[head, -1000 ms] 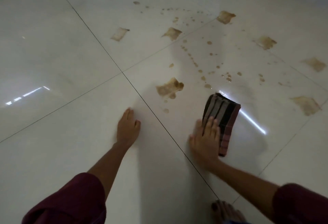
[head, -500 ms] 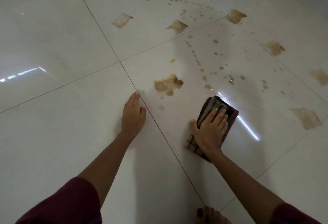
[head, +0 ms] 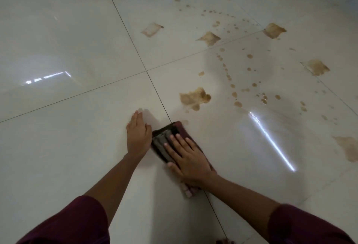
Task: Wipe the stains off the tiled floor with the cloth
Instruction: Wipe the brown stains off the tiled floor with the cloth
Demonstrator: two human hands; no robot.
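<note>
A folded dark maroon and grey checked cloth (head: 166,133) lies flat on the glossy white tiled floor (head: 58,147), across a grout line. My right hand (head: 187,156) presses down on it with fingers spread. My left hand (head: 138,133) rests flat on the tile right beside the cloth's left edge, holding nothing. A large brown stain (head: 193,97) sits just beyond the cloth. Several smaller brown drops (head: 237,104) trail away to the upper right.
Several square brown patches mark the tiles farther off, such as a brown patch (head: 209,38) and a patch at the right edge (head: 346,147). A bright light streak (head: 271,141) reflects on the wet tile. A foot (head: 222,241) shows at the bottom edge.
My right hand has slid the cloth to the left, up against my left hand and onto the grout line. My left hand has stayed planted on the tile.
</note>
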